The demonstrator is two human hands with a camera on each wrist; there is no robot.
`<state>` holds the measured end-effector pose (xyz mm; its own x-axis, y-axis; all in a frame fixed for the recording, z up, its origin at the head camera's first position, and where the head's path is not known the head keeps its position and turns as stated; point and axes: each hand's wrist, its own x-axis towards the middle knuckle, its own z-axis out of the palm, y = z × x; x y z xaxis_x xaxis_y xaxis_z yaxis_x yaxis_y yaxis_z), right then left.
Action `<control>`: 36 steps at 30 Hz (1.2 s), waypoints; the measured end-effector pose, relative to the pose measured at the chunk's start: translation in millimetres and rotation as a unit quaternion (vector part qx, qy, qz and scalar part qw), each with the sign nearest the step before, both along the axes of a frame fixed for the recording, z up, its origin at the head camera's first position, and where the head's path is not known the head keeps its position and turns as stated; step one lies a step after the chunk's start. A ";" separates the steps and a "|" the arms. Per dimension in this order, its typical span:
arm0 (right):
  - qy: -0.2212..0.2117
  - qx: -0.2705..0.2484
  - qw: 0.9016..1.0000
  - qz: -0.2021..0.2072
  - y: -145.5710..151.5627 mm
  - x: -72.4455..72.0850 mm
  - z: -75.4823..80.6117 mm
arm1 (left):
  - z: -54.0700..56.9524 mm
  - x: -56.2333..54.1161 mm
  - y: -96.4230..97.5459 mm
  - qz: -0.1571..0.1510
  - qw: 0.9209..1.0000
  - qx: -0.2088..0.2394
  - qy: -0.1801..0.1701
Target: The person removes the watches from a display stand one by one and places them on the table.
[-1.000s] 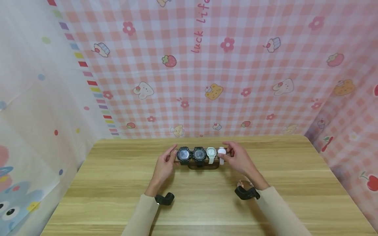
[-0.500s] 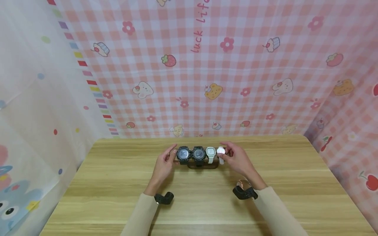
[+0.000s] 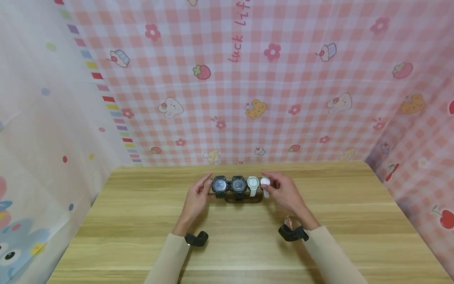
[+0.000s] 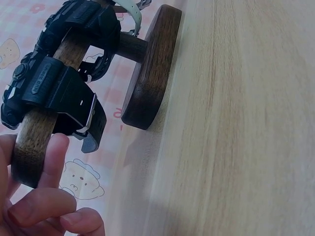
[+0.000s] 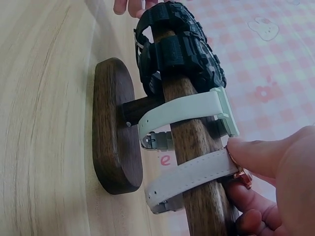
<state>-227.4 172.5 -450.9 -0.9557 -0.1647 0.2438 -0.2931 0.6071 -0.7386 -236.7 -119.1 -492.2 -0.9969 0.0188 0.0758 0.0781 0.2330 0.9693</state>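
Note:
A dark wooden watch stand (image 4: pixel 152 69) carries a row of watches on its bar. From the left in the head view come two chunky black watches, one at the end (image 3: pixel 220 184) and one beside it (image 3: pixel 239 184), then a pale mint watch (image 3: pixel 253 183) and a white-strapped watch (image 5: pixel 197 174) with a rose-gold case edge. My left hand (image 3: pixel 196 199) grips the left bar end between thumb and fingers, plain in the left wrist view. At the other end, my right hand (image 3: pixel 285 192) pinches the white watch by its case, thumb on the face.
The stand's foot rests on a wood-grain table (image 3: pixel 241 252), near its back edge. Behind hangs a pink checked cloth (image 3: pixel 234 86). Black camera mounts sit at the left wrist (image 3: pixel 197 239) and right wrist (image 3: pixel 292 232), with a rose-gold round thing (image 3: pixel 289 222) beside the latter.
My right hand and wrist have shifted slightly left, the index finger reaching farther over the top of the white watch. The left hand keeps its hold on the bar end.

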 end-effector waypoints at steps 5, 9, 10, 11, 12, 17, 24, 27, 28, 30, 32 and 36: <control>0.007 0.000 1.000 -0.003 -1.7 1.8 -0.1 | 0.2 0.6 -0.3 -0.002 1.000 -0.001 0.002; -0.003 0.003 1.000 -0.005 -3.0 2.6 1.7 | 0.2 0.7 -1.1 -0.004 1.000 0.001 0.005; -0.006 0.004 1.000 -0.005 -3.5 2.7 2.3 | 0.0 0.6 -1.3 -0.005 1.000 0.001 0.005; -0.008 0.005 1.000 -0.005 -3.7 2.9 2.9 | -0.2 0.4 -1.5 -0.004 1.000 0.003 0.004; -0.011 0.006 1.000 -0.007 -4.0 3.0 3.3 | -0.6 0.2 -1.6 -0.004 1.000 0.004 0.004; -0.011 0.003 1.000 -0.013 -2.8 4.0 4.0 | -1.6 -0.2 -1.6 -0.002 1.000 0.007 0.000; 0.001 0.000 1.000 -0.022 3.1 4.0 1.5 | 10.5 4.7 1.4 -0.006 1.000 -0.001 -0.021; 0.009 0.002 1.000 -0.021 5.5 4.1 1.2 | 9.1 4.4 1.8 -0.003 1.000 0.000 -0.019; 0.010 0.002 1.000 -0.021 6.1 4.2 1.3 | 7.4 3.8 1.7 -0.002 1.000 0.001 -0.018; 0.012 0.003 1.000 -0.022 7.0 4.2 1.3 | 3.1 2.2 1.2 0.001 1.000 0.002 -0.011; 0.011 0.003 1.000 -0.024 7.5 4.0 1.2 | -0.1 1.1 0.6 0.003 1.000 0.002 -0.005; 0.005 0.006 1.000 -0.028 8.2 3.9 0.9 | -2.7 0.8 -0.5 0.001 1.000 0.000 0.004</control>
<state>-223.4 180.7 -450.0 -0.9609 -0.1144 0.2521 -0.2663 0.6308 -0.7288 -235.9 -119.6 -494.8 -0.9963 0.0162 0.0840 0.0855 0.2323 0.9689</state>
